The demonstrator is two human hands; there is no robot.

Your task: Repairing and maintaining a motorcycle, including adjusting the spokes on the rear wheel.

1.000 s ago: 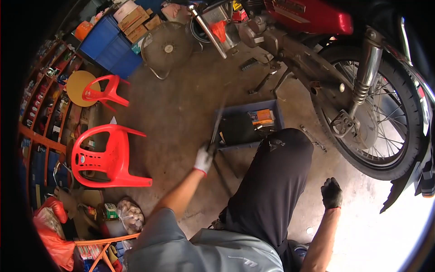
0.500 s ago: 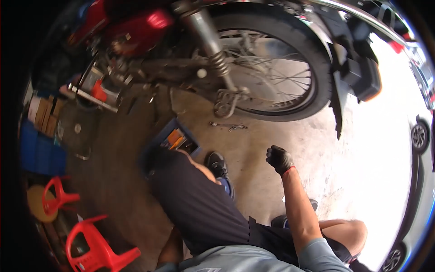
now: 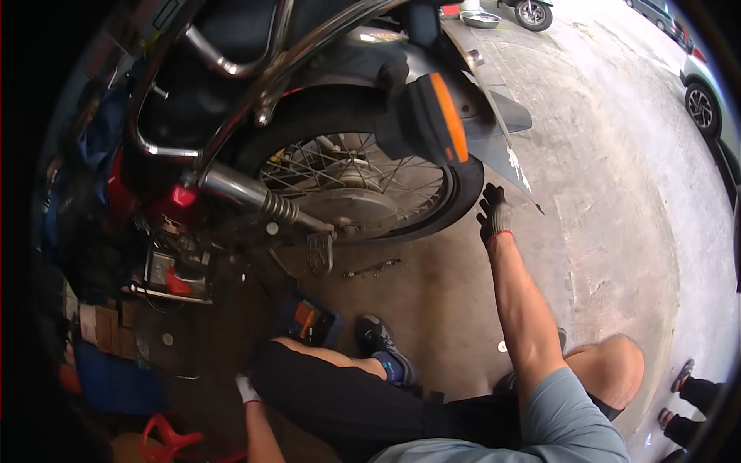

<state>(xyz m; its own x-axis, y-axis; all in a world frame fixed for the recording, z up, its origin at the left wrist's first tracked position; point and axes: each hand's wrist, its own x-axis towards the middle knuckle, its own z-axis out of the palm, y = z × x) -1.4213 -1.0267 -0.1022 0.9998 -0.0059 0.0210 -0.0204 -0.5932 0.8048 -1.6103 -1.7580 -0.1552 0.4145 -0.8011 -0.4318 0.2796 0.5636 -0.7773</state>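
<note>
My right hand, in a dark-palmed glove with a red cuff, reaches out beside the rear tyre of a motorcycle. Its fingers are spread and hold nothing; whether they touch the rubber I cannot tell. Above the hand hangs the pointed rear mudguard flap. Inside the tyre show the spokes and the hub cover. My left hand, in a pale glove, is low beside my left knee, its fingers mostly hidden.
Wrenches lie on the floor below the wheel. A blue toolbox with orange-handled tools stands by my left shoe. Red plastic chair at lower left, cardboard boxes behind it. Another person's feet are at the right; parked car beyond.
My view has shifted toward the motorcycle's rear, bringing in the orange light. My right hand has gone from curled fingers to spread ones, nearer the tyre. My left hand has come into view.
</note>
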